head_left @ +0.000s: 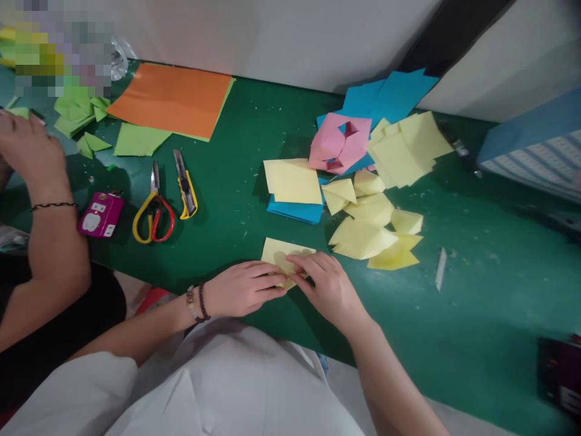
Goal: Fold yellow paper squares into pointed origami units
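Observation:
A pale yellow sheet of paper (276,249) lies near the table's front edge, under both my hands. My left hand (245,287) rests on its left and lower side, fingers stretched out. Across the right side, my right hand (324,284) has its thumb and fingers pinched on the paper, and they hide part of it. Just beyond are a yellow paper stack (294,180) and blue sheets (295,209). To the right lie several folded yellow paper pieces (365,237), with a pink folded paper shape (338,142) behind them.
Scissors (155,209), a box cutter (185,184) and a purple power socket box (102,215) lie to the left. Orange paper (175,97) is at the back. A co-worker's hand (34,148) is at far left. Blue sheets (385,97) and a blue box (535,145) stand right.

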{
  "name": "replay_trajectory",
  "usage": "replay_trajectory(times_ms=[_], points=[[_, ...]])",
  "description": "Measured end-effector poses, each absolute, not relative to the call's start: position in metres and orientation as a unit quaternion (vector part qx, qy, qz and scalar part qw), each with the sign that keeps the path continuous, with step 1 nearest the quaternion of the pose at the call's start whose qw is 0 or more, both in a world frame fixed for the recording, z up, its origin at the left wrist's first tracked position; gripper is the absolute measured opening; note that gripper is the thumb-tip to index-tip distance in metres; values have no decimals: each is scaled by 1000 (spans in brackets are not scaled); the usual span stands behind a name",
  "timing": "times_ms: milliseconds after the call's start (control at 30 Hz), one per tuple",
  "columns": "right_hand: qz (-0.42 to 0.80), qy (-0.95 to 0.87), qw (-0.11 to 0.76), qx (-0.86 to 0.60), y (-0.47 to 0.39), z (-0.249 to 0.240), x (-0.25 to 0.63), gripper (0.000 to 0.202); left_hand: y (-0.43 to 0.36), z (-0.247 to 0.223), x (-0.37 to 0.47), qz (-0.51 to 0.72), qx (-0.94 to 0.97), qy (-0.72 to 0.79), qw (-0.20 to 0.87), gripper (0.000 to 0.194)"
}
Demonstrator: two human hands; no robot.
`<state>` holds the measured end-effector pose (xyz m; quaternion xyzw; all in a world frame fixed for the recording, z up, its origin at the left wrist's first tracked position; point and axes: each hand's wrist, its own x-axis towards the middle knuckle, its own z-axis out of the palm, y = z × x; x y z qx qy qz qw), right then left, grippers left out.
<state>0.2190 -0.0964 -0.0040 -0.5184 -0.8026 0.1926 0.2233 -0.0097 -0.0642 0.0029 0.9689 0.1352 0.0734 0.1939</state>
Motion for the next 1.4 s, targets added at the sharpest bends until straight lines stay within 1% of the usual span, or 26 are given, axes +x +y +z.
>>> replay_trajectory(times_ms=[267,400,433,500,567,633,733,833,1000,1133,1200,1267,1333,1400], points=[[173,-810,225,-513,-98,0,219,20,-65,3,-10,70,971,135,187,35],[163,-766,275,-558,-112,15,219,22,-66,3,-10,64,972,132,184,35],[177,-740,284,-584,-119,19,219,23,-66,3,-10,63,972,132,184,35],[248,-687,280,-623,-135,24,215,25,-66,3,-10,59,972,133,185,35],[338,-653,262,-625,-152,26,209,24,-66,4,-10,57,972,135,187,35],[390,-628,254,-624,-165,25,202,22,-66,4,-10,58,971,136,189,36],[429,-599,256,-626,-174,20,195,18,-66,3,-10,60,968,140,198,37],[438,-578,262,-636,-174,17,195,15,-66,3,-11,63,966,144,203,36],[409,-528,272,-693,-169,14,206,17,-66,2,-11,67,967,144,198,36],[357,-510,280,-730,-164,14,216,20,-65,2,-12,68,967,142,202,34],[302,-523,280,-746,-160,15,219,19,-65,3,-12,65,967,140,204,34],[222,-570,274,-742,-155,14,218,17,-65,3,-11,62,967,139,206,37],[138,-641,255,-711,-148,10,215,13,-65,3,-10,64,965,146,209,43],[76,-701,224,-673,-143,5,211,14,-66,3,-10,72,962,158,212,47]])
